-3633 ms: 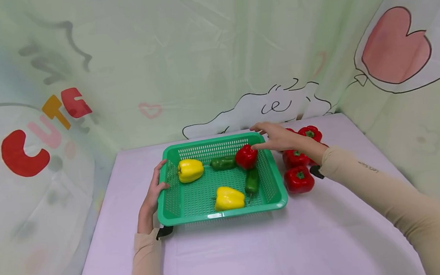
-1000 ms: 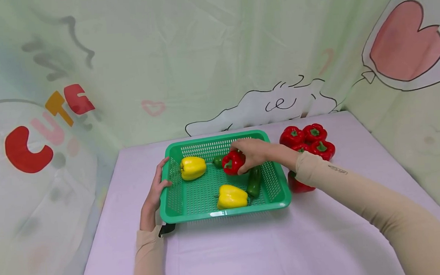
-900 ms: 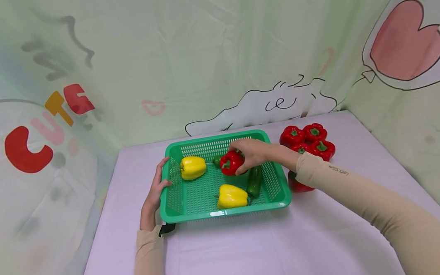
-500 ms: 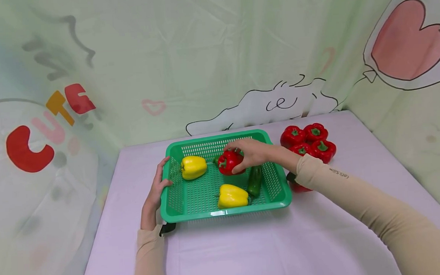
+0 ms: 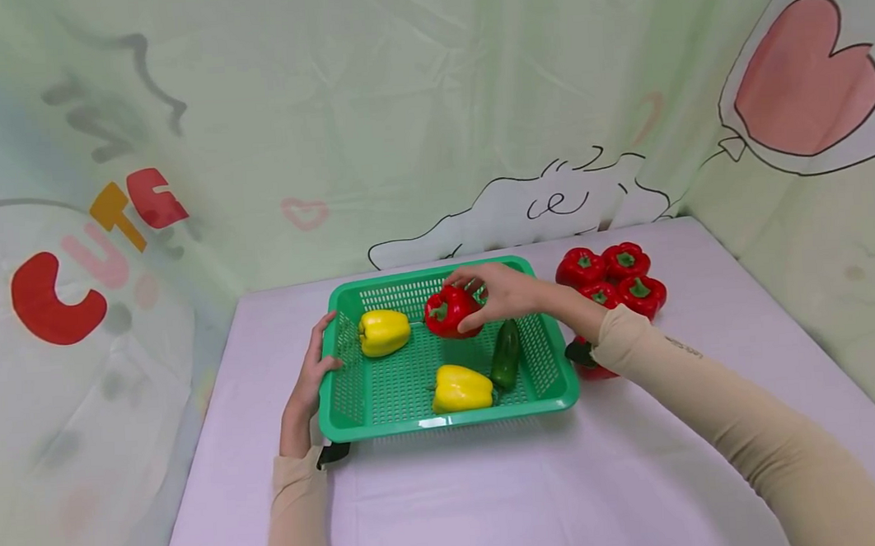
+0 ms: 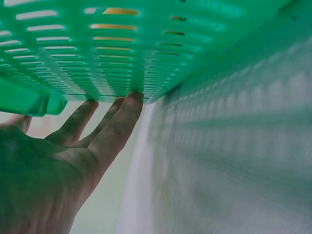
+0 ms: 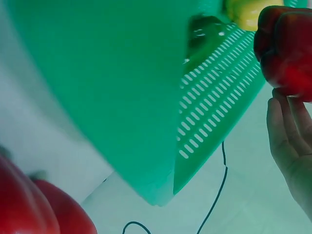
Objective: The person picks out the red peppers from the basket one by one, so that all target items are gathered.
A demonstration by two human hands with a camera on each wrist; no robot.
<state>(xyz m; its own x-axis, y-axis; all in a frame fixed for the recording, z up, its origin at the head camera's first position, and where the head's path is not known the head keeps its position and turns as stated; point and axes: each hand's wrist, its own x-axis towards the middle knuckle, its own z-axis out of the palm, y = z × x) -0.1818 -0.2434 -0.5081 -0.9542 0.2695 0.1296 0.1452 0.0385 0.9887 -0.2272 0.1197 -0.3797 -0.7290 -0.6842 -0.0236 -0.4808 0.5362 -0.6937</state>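
While two yellow peppers, one toward the left wall (image 5: 385, 333) and one by the front wall (image 5: 462, 389), lie in the green basket (image 5: 449, 423), a dark green pepper (image 5: 506, 356) stretches just beside the front yellow one, on its right. Outside the basket, to the right, a group of red peppers (image 5: 642, 296) stands on the surface (image 5: 494, 501), four of them close together and another nearer the front, partly hidden by the right wrist. The right sleeve (image 5: 711, 399) passes across that side. Behind, a printed curtain (image 5: 289, 132) rises along the surface's back edge.

The basket's walls stand up on all four sides, and its mesh floor shows between the yellow peppers and leftward. Lilac cloth reaches from the front rim to the bottom of the head view. The left hand (image 5: 312, 374) grips the left side, thumb over the rim, fingers against the outside.

Toward the back of the basket, the right hand (image 5: 504, 292) pinches a glossy, lobed red pepper (image 5: 450, 312) between thumb and fingers, its green stem facing left. Whether it touches the floor cannot be told.
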